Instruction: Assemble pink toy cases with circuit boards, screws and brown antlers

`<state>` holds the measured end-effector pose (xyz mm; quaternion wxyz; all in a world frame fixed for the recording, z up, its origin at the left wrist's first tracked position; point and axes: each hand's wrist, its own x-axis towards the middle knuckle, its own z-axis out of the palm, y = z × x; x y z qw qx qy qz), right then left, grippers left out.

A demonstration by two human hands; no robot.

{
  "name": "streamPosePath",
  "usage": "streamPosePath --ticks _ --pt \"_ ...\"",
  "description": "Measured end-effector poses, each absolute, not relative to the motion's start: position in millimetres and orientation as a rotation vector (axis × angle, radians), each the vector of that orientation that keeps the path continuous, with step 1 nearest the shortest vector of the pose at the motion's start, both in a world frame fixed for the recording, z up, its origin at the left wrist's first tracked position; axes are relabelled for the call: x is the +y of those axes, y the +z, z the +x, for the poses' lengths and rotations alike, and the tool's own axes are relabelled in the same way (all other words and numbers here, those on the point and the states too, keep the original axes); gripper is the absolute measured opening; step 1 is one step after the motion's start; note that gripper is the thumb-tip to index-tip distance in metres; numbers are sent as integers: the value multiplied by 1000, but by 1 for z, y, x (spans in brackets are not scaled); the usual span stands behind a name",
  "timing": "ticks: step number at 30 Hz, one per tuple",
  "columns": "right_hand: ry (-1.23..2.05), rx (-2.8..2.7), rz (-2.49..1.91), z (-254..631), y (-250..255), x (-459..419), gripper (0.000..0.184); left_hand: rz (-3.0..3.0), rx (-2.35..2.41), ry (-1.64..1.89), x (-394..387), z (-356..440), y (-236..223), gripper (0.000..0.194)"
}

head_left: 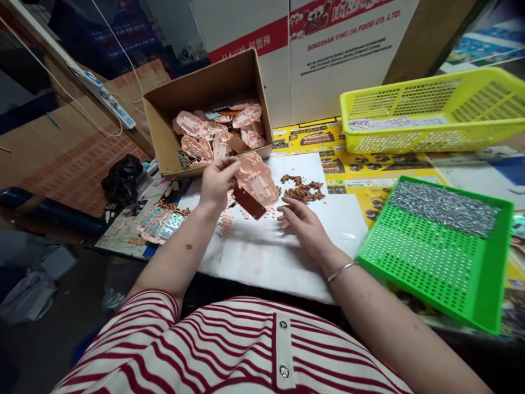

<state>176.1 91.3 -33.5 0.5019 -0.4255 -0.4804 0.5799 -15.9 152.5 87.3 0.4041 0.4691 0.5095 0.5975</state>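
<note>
My left hand point(219, 183) pinches the upper left edge of a pink plastic piece point(257, 180) with small knobs on it, held above the white board. A brown flat strip point(249, 204) hangs at the piece's lower side; whether it is joined to it I cannot tell. My right hand point(301, 221) is just right of the piece, fingers apart and holding nothing. Small brown parts point(305, 190) lie in a heap beyond my right hand. Tiny pink bits point(225, 223) are scattered under the held piece.
Behind my left hand, a cardboard box point(164, 126) holds many similar pink pieces. A green perforated tray point(430, 273) with small silvery parts stands at right. Beyond it sits a yellow basket point(430, 143). More pink and shiny pieces point(162, 223) lie left of my left forearm.
</note>
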Motion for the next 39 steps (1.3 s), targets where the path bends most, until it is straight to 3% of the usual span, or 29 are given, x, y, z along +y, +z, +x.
streamPosePath --ticks 5,10,15,17,21,24,39 --pt "1524 -1008 -805 173 -26 87 55 1153 1238 1366 115 17 59 41" --pt "1620 -902 -706 178 -20 85 78 1259 1260 1551 111 20 57 35" --pt "1566 -1005 -708 177 -18 81 51 1419 1213 1605 104 17 56 30" --pt "1615 -991 -682 176 -15 77 49 1405 1057 1464 99 14 57 40" --pt "1804 -916 -605 180 -9 72 52 1354 755 1001 90 12 59 79" --pt "1828 -915 -623 180 -10 72 52 1356 703 890 87 17 57 89" --pt "2210 -811 -438 170 -11 71 79 1621 964 1482 94 37 83 95"
